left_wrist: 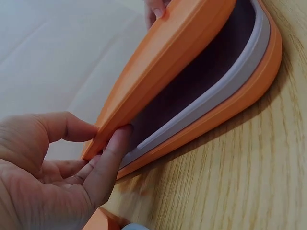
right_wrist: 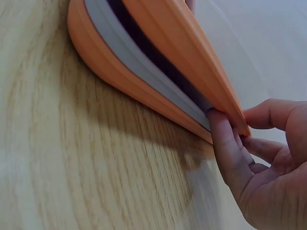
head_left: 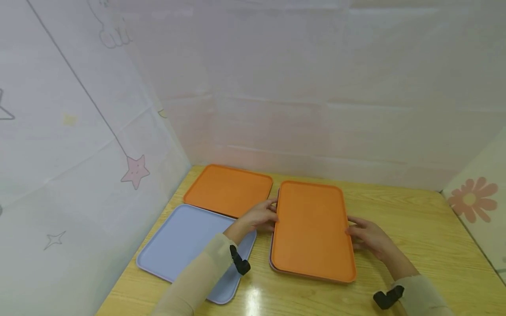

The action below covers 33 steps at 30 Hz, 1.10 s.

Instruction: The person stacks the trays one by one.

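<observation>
An orange tray point(head_left: 312, 230) tops a stack at the middle of the table, its near edge lifted off the tray below. My left hand point(head_left: 258, 216) pinches its left rim, thumb above and fingers beneath, as the left wrist view shows. At the opposite rim my right hand point(head_left: 369, 237) pinches the same tray. Under it lies a pale lilac-grey tray point(left_wrist: 230, 79), and beneath that another orange tray point(left_wrist: 249, 98) rests on the wood. The wrist views show a dark gap between the top tray and the lilac one.
Left of the stack a blue tray point(head_left: 186, 245) lies on the wooden table point(head_left: 411, 202). Behind it, another orange tray point(head_left: 229, 189) lies near the back left corner, partly overlapped. Pale printed cloth walls point(head_left: 316, 87) close off the back and sides.
</observation>
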Each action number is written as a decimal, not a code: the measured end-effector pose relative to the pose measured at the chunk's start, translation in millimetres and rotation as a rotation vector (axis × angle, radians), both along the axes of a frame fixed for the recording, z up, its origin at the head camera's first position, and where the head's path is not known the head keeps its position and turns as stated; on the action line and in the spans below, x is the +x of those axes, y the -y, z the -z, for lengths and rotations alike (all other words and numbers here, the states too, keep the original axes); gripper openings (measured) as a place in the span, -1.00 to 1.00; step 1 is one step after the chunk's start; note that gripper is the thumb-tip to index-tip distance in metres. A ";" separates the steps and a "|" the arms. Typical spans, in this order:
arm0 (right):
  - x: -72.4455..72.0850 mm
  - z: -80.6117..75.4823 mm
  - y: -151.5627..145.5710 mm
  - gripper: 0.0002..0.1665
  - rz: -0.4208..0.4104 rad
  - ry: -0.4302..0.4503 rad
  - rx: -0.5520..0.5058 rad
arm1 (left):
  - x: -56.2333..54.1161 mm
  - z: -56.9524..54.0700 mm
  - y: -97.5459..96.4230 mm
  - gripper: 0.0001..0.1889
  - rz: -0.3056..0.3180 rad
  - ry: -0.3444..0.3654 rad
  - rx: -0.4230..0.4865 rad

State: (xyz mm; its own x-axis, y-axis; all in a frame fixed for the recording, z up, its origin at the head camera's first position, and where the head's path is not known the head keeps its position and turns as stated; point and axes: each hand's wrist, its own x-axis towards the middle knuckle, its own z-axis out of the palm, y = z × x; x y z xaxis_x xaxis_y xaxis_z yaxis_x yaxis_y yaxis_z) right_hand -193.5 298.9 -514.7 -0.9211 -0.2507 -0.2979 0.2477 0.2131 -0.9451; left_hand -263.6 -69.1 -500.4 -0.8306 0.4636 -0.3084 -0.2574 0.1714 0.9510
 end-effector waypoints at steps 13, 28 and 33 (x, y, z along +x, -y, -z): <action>-9.6 -6.2 13.0 -0.15 0.026 -0.011 0.217 | 3.2 -3.3 0.6 -0.08 0.007 -0.066 -0.177; -8.7 -5.5 17.8 -0.15 0.011 -0.050 0.335 | 5.7 -0.6 -3.9 -0.14 0.054 -0.162 -0.297; -7.8 -2.7 17.1 -0.12 0.022 -0.022 0.276 | 8.4 0.0 -6.6 -0.12 0.055 -0.151 -0.326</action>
State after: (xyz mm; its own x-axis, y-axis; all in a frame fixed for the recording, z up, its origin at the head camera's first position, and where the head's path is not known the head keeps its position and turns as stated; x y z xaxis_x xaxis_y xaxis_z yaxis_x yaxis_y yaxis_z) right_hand -201.3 281.8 -512.0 -0.9326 -0.1425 -0.3317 0.2349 0.4584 -0.8572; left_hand -255.2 -62.5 -500.4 -0.8547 0.4066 -0.3229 -0.0998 0.4817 0.8706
